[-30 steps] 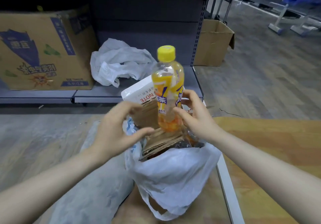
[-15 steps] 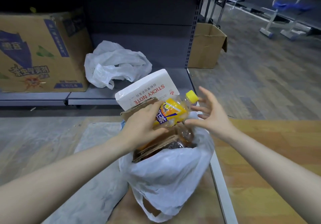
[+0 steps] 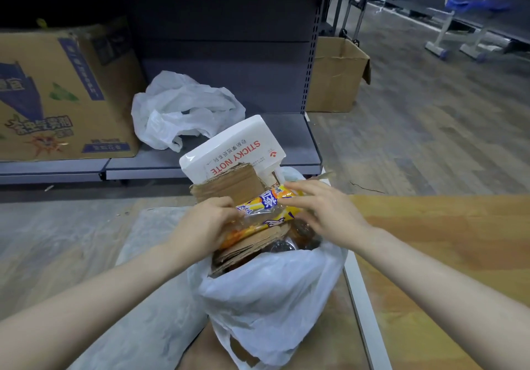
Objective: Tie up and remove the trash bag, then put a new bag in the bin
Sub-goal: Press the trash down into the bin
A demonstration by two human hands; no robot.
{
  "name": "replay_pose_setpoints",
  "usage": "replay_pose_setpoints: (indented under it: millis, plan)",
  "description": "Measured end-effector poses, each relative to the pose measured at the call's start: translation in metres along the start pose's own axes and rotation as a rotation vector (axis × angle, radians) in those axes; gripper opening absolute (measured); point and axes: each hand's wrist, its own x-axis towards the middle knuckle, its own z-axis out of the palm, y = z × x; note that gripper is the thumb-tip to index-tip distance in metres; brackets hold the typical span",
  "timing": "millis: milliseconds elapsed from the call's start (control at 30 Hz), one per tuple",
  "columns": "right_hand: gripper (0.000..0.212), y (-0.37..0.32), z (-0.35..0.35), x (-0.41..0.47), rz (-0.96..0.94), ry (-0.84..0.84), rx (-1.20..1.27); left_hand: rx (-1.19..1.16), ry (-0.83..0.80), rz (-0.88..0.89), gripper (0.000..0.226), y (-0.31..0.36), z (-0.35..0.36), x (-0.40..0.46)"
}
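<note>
Head view, one entry, places given from the white trash bag (image 3: 269,292).

- Trash bag: stands open at centre, overfull, mouth untied.
- Orange drink bottle (image 3: 266,212): a second ago upright above the bag's mouth; now laid flat across the top of the contents.
- Left hand (image 3: 206,226): on the bottle's near end, fingers curled round it.
- Right hand (image 3: 324,214): over the bottle's far end, fingers spread and nearly straight, pressing down.
- Corrugated cardboard (image 3: 229,189) and sticky-note box (image 3: 232,146): project above the bag's far rim.
- Spare white bag (image 3: 183,111): on the shelf beyond.

Judgement: contents are being packed down; tying is not yet begun.
</note>
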Motion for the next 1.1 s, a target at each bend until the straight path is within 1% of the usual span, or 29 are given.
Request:
replay_pose_setpoints:
  millis: [67,100,133,200,233,300,400,467,533,600,700,733,800,900,1033,1100]
  plan:
    - [0.037,0.000,0.001,0.004,-0.010,0.015,-0.027,-0.012,-0.002,-0.031,0.019,0.001,0.003,0.003]
    - [0.034,0.000,0.001,0.003,-0.015,0.008,-0.031,-0.013,-0.010,-0.026,0.019,0.000,0.004,0.004]
    - [0.034,0.001,0.000,0.002,-0.016,0.009,-0.027,-0.010,-0.027,-0.012,0.022,-0.002,0.001,0.003]
    - [0.039,0.008,-0.005,-0.005,0.015,0.039,0.008,0.001,-0.031,0.030,0.035,-0.008,-0.008,-0.006]
    - [0.041,0.014,-0.010,-0.009,0.047,0.077,0.036,0.002,0.011,0.035,0.041,-0.013,-0.016,-0.013]
    - [0.047,0.027,-0.019,-0.017,0.149,0.163,0.099,0.001,0.130,-0.019,0.049,-0.027,-0.035,-0.028]
    - [0.054,0.046,-0.029,-0.032,0.308,0.215,0.153,0.094,0.257,-0.193,0.049,-0.059,-0.057,-0.040]
    - [0.059,0.055,-0.030,-0.046,0.378,0.174,0.128,0.134,0.278,-0.274,0.058,-0.075,-0.065,-0.037]
    - [0.064,0.062,-0.028,-0.063,0.425,0.081,0.091,0.085,0.262,-0.290,0.070,-0.079,-0.069,-0.023]
    - [0.068,0.066,-0.026,-0.080,0.475,-0.009,0.073,0.063,0.247,-0.199,0.075,-0.072,-0.071,-0.001]
    - [0.072,0.070,-0.022,-0.100,0.545,-0.124,0.073,0.118,0.179,0.018,0.065,-0.056,-0.062,0.035]
    - [0.072,0.071,-0.020,-0.106,0.558,-0.169,0.080,0.102,0.150,0.046,0.059,-0.052,-0.056,0.045]
    - [0.071,0.072,-0.018,-0.116,0.573,-0.240,0.106,0.016,0.130,0.001,0.051,-0.046,-0.046,0.061]
    - [0.067,0.072,-0.017,-0.120,0.599,-0.257,0.140,-0.031,0.107,-0.111,0.051,-0.044,-0.039,0.076]
    - [0.062,0.066,-0.012,-0.117,0.627,-0.236,0.222,-0.158,0.015,-0.125,0.055,-0.040,-0.030,0.080]
    - [0.061,0.062,-0.009,-0.115,0.607,-0.267,0.232,-0.182,-0.013,-0.144,0.055,-0.043,-0.024,0.081]
